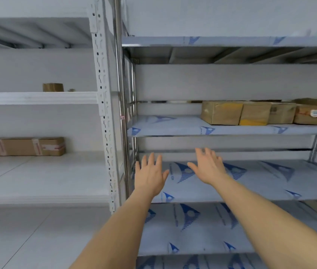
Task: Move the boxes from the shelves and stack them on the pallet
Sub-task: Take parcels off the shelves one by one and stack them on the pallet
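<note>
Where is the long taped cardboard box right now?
In the head view, the long taped box lies at far left on the white rack's lower shelf, left of the perforated upright.

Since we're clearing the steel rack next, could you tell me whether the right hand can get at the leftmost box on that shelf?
Probably yes: the right hand is open and empty, and nothing lies between it and the leftmost box one shelf up.

row of brown cardboard boxes side by side on steel shelf, right end
</note>
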